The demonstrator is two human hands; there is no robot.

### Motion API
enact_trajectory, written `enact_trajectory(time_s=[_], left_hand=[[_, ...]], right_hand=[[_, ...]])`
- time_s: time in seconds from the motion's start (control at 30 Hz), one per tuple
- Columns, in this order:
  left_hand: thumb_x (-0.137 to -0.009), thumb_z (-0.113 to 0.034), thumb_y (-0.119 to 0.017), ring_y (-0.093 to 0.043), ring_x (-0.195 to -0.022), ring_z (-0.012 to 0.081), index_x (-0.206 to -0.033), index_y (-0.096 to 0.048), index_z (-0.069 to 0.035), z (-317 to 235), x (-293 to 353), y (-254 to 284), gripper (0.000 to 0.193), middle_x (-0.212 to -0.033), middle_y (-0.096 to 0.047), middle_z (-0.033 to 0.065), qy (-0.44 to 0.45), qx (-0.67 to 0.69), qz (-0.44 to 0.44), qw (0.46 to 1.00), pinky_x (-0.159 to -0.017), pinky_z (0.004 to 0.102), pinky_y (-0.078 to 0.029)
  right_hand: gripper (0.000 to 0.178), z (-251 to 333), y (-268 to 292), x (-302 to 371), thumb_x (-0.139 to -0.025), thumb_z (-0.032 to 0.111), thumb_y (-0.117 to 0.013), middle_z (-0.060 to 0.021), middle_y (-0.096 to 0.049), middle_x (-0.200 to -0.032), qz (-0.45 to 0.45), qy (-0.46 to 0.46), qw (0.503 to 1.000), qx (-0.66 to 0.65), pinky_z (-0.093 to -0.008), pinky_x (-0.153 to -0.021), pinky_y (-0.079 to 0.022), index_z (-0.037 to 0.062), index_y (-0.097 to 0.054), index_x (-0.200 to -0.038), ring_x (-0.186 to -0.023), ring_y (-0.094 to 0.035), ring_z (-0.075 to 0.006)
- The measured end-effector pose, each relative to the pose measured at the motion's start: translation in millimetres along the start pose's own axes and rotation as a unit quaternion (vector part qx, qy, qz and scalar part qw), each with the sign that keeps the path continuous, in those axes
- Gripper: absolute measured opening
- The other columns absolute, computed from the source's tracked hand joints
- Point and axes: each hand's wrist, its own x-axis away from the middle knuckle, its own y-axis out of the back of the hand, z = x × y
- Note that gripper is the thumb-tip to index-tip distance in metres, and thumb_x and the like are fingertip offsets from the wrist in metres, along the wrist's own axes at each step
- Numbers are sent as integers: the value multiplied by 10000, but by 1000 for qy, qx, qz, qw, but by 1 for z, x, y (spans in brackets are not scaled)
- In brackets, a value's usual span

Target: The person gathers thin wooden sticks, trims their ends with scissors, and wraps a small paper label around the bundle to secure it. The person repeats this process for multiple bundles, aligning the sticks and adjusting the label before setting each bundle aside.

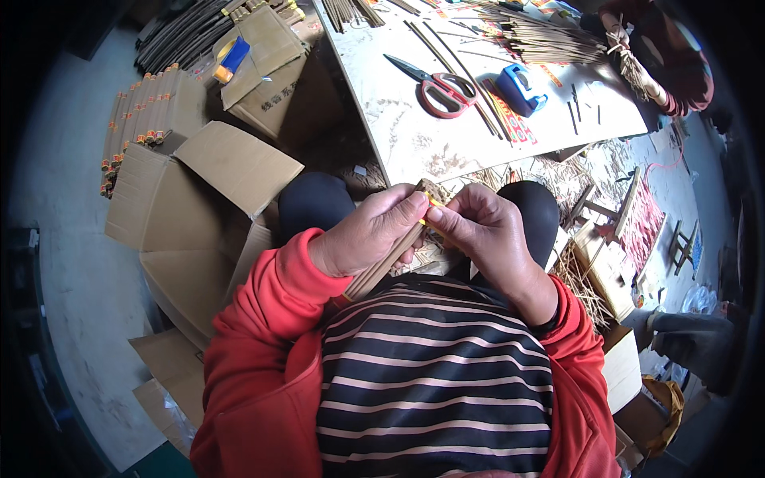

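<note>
My left hand is wrapped round a bundle of brown incense sticks, held slantwise above my lap. The bundle's upper end points away from me, and its lower end rests near my striped shirt. A yellow and red paper band goes round the upper part of the bundle. My right hand pinches at this band with thumb and forefinger, close to my left thumb. The fingers hide part of the band.
Ahead stands a white table with scissors, a blue tape dispenser and loose incense sticks. Open cardboard boxes and banded bundles are on the left. Another person's hand holds sticks at the far right.
</note>
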Motion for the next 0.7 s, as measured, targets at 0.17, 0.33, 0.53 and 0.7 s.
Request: enact_trajectory(time_s=[0.17,0.33,0.53,0.7], left_hand=[[-948,-406,-388,-515,-556,64,-1021,-458,-40,-5,3,2,380,-720,-525,35,23,42,20,999,-489,191,-440],[-938,-419,-410,-526,-561,85,-1006,-459,-42,-5,4,3,386,-715,-539,43,40,88,32,995,-500,207,-455],[-914,-440,-457,-536,-569,98,-999,-473,-37,-3,2,5,412,-717,-549,54,39,103,46,993,-503,205,-450],[-927,-427,-433,-529,-563,85,-993,-477,-30,-5,2,0,405,-715,-546,47,25,83,37,996,-507,197,-447]], right_hand=[[202,-6,5,-3,-814,158,-678,-13,-573,-654,13,53,998,19,-193,-533,-430,-2,-565,-764,-618,-509,-40],[194,-1,6,-2,-805,151,-685,-11,-585,-669,35,104,994,25,-188,-537,-427,4,-566,-761,-624,-508,-37],[198,6,10,0,-804,158,-688,-9,-587,-656,40,37,998,24,-194,-536,-429,6,-569,-761,-610,-506,-38],[205,5,12,-1,-800,160,-692,-6,-585,-646,34,59,997,44,-192,-527,-423,11,-562,-748,-606,-504,-35]])
